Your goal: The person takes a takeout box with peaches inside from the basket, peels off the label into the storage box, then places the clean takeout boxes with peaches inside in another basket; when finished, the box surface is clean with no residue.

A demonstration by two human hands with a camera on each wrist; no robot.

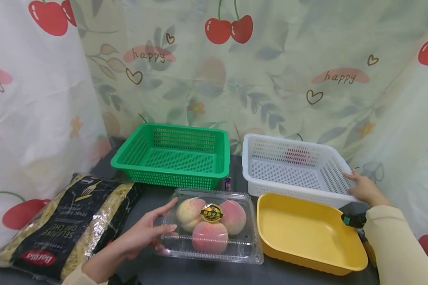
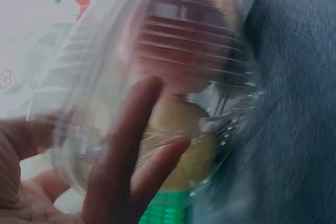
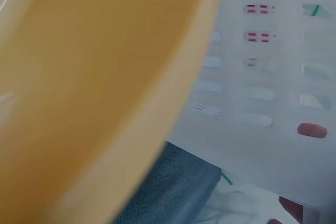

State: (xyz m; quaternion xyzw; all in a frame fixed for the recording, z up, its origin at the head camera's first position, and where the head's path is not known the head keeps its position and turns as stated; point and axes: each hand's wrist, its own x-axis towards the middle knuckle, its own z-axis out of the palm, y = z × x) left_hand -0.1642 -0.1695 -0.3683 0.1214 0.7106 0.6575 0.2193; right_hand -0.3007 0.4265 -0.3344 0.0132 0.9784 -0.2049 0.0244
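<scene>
Head view. My left hand point(image 1: 144, 233): fingers lying apart, touching the left side of a clear, rectangular plastic box point(image 1: 244, 253), seemingly for steadying it. Inside, just right of this hand: three round, pink-and-cream peaches point(image 1: 210, 239), sitting under a closed lid that is presumably keeping them together. Left of it: a black-and-clear plastic pasta bag point(image 1: 57, 229), lying flat. Beyond it: a green, rectangular, slotted plastic basket point(image 1: 174, 180), facing upward. My right hand point(image 1: 369, 190): fingers clamping over the right rim of a white, rectangular, slotted plastic basket point(image 1: 289, 190), the rim probably serving as a handhold. Left of and nearer than this hand: a yellow, round-cornered tray point(image 1: 306, 233).

Left wrist view. My fingers are spreading across the clear plastic, blurred; how firmly they are pressing, I cannot tell.

Right wrist view. The yellow tray is filling the left; the white slotted wall is standing beside it. I am not making out my grip here.
</scene>
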